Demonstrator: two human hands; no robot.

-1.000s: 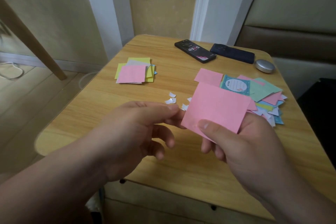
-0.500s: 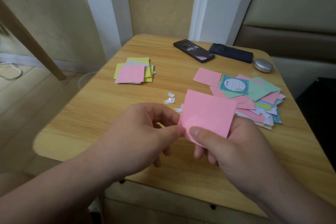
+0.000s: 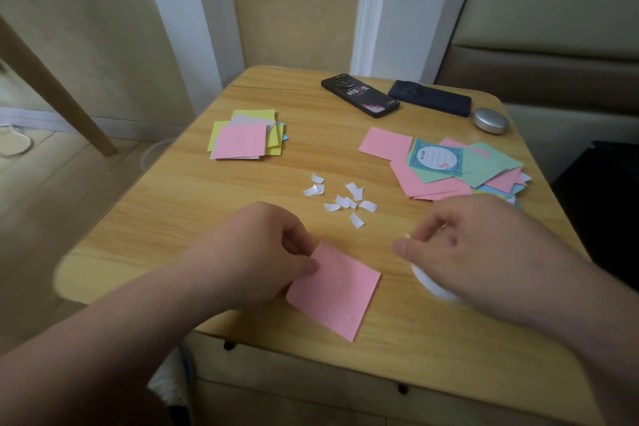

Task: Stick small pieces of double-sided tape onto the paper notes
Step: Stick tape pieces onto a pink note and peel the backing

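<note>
A: Left hand point(image 3: 262, 252)?
B: The pink note point(image 3: 340, 294) is pinched at its left corner; the note is laid on the table point(image 3: 207, 218) near the front edge.
A: Right hand point(image 3: 477, 245)?
B: Curled over a white tape roll point(image 3: 428, 284) just right of the note; blurred; whether anything is gripped cannot be told.
A: Rest?
B: White scraps point(image 3: 342, 201) are scattered beyond the note.

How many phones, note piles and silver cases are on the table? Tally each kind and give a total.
Phones: 2
Note piles: 2
Silver case: 1
Total: 5
</note>
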